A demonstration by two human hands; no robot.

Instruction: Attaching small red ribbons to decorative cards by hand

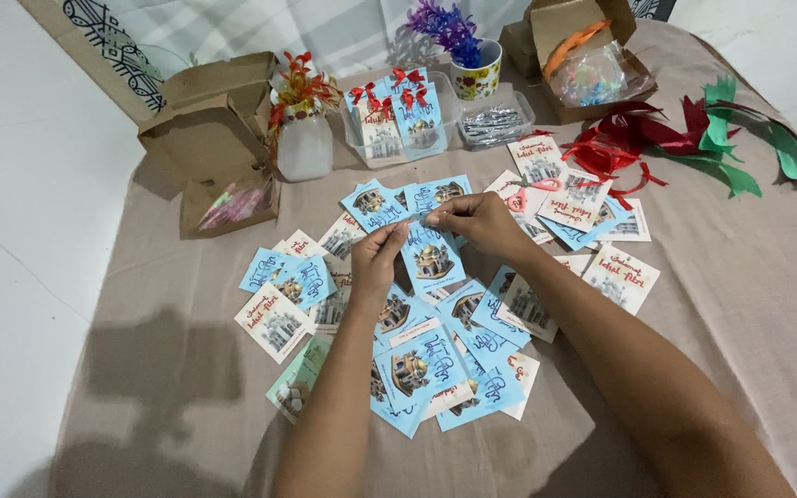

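Head view: two hands pinch one blue card over a scatter of cards

Both hands meet at the middle of the table [721, 304], which is covered in a tan cloth. The left hand [378, 256] and the right hand [480, 221] each grasp the top edge of a small blue card [432, 256] with a domed building printed on it, fingertips closed on it from either side. The card hangs upright between them, just above the loose cards [417, 369] spread flat below.

That spread runs from 9 o'clock of the hands round through 6 o'clock to 3 o'clock, blue and white cards overlapping. Bare cloth lies open at 4 and 8 o'clock, out to the table edges.

At 12 o'clock stands a clear tray [397, 124] of finished cards with red bows, a second clear tray [495, 124] beside it, and a floral cup [478, 78] holding purple tinsel. At 10 o'clock sit an open brown box [214, 120] and a white bottle [304, 143] tied with red ribbon. At 1 o'clock another brown box [583, 51] sits open, and at 2 o'clock red and green ribbon strips [684, 138] lie near the far right edge.
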